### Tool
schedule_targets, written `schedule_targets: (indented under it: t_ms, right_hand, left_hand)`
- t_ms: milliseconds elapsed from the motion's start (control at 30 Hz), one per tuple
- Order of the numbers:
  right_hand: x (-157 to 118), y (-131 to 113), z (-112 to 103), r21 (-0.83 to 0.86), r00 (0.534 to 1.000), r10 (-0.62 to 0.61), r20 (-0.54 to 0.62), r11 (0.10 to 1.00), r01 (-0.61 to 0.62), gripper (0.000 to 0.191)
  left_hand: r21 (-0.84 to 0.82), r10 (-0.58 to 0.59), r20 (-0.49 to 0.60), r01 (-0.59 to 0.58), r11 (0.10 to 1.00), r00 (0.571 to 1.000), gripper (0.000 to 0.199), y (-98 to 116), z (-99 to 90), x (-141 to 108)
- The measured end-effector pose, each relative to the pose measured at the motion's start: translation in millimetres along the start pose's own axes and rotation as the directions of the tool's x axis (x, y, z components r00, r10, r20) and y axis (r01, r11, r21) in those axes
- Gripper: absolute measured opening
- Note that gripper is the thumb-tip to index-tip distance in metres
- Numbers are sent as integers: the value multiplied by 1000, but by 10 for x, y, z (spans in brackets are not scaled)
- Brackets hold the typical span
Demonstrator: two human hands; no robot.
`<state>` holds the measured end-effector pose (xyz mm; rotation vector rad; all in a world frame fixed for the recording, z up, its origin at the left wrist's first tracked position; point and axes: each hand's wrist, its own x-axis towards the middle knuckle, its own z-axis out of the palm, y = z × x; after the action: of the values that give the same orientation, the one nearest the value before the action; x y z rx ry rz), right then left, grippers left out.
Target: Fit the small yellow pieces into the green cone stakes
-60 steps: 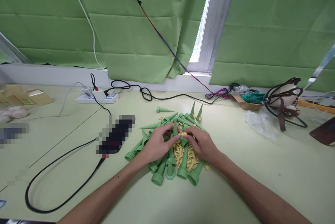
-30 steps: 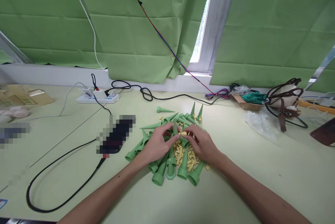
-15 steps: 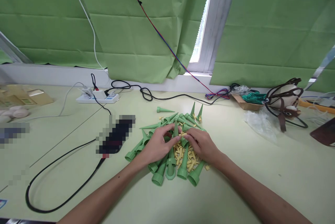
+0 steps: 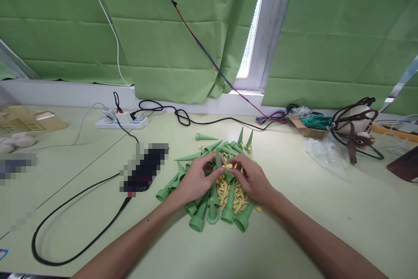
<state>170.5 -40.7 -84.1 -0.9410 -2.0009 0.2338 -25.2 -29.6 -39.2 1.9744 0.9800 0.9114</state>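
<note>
My left hand [image 4: 198, 179] is closed around a green plastic cone-shaped spike [image 4: 218, 159], its point upward. At its fingertips, a small yellow plastic fitting [image 4: 228, 166] sits between my two hands. My right hand [image 4: 253, 176] pinches this fitting from the right, its fingertips partly hiding it. Under and around both hands lies a pile of green spikes [image 4: 197, 221] with wide open collars. Many small yellow fittings [image 4: 240, 203] are heaped below my right hand. Behind the pile, two green spikes [image 4: 241, 136] stand upright with yellow fittings at their bases.
A blurred dark device [image 4: 145, 168] with a black cable lies left of the pile. Farther back is a white power strip [image 4: 122, 123]. At the right are clear plastic bags [image 4: 325, 152], a small cardboard box [image 4: 305, 129] and a bag with brown straps [image 4: 354, 118].
My right hand's fingers have shifted slightly and parted a little, so more of the yellow fitting shows. The left hand and its spike have barely moved.
</note>
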Motion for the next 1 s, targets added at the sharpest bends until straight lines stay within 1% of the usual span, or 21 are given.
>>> schedule_targets:
  t_ms: [167,300,533,833,900,1000]
  right_hand:
    - [4,22,11,5,1000,-16,3,1000,16,8]
    - [0,36,18,-2,1000,-19,1,1000,19,9]
    - [-9,54,30,-31,1000,-24,5,999,24,17]
    - [-5,53,31,-82,999,20,35,996,-18,30]
    - [-2,43,25,-68,999,33,40,997,-30,28]
    - [-2,25,14,-25,998,54,32,998,-53,16]
  left_hand:
    - [11,-4,9,4,1000,1000,19,-13,1,-1]
    - [12,-4,22,4,1000,1000,19,1,-4,-2]
    - [21,-3,44,2,1000,999,19,-10,-2,-5]
    - [5,4,59,-4,1000,998,15,-18,5,-11]
    - [-5,6,58,-6,1000,998,16,-13,5,-8]
    - [-11,13,50,-12,1000,999,15,-8,4,-2]
